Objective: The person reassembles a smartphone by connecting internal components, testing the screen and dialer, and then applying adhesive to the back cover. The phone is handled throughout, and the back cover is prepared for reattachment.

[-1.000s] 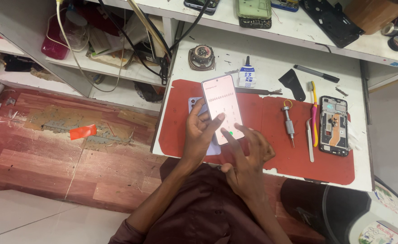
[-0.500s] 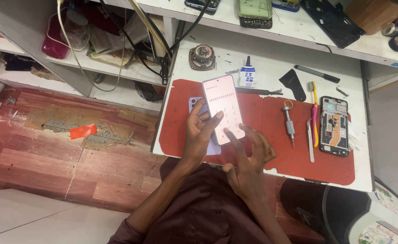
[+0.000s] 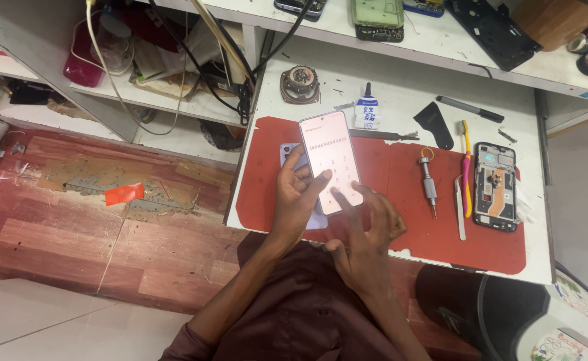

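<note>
Left hand clasps a lit phone above the red mat; right hand, fingers spread, touches its screen. Far: white-and-blue glue bottle. Right: screwdriver, yellow brush, opened phone frame.

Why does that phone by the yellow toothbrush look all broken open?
The opened phone at the right end of the red mat has no back cover, so its inner parts show. The left hand holds a whole phone with a lit screen, and the right hand taps it.
</note>
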